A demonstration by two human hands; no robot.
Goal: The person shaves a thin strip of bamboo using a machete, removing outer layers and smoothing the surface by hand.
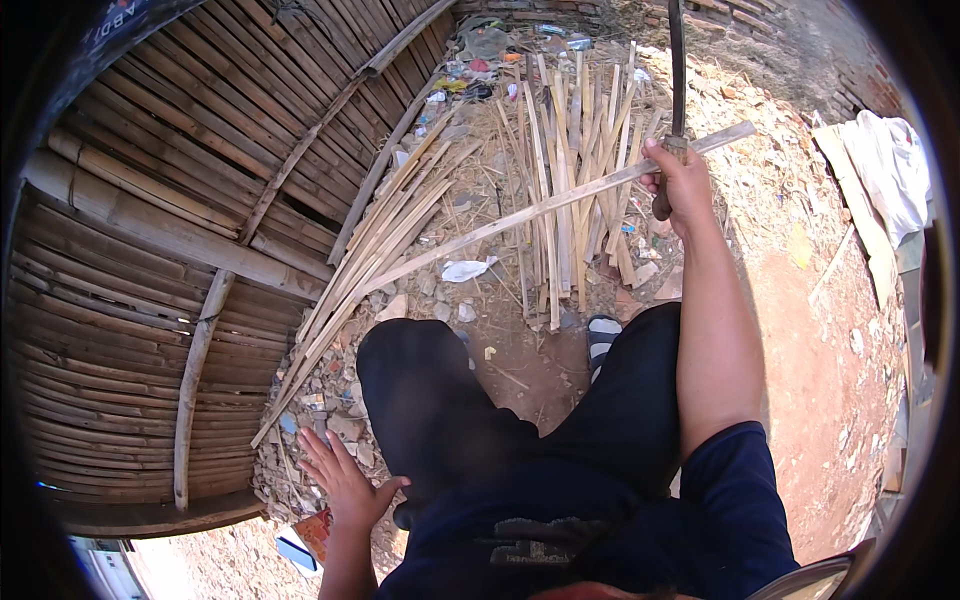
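My right hand (pixel 688 188) is closed around the handle of a machete (pixel 678 80), whose dark blade points away from me at the upper right. The same hand grips a long pale bamboo strip (pixel 540 208). That strip slants from the hand down to the left, passing over a spread of other strips (pixel 562 245). My left hand (pixel 350 492) is open beside my left knee, its fingers spread and holding nothing. The near ends of a second bundle of bamboo strips (pixel 330 310) lie just beyond its fingertips.
A bamboo slat wall (pixel 130 260) with pole braces rises on the left. Stones and rubble (pixel 345 400) cover the ground beside it, with litter (pixel 470 75) at the far end. White cloth (pixel 882 165) and boards stand at the right. A blue-and-white object (pixel 297 550) lies near my left forearm.
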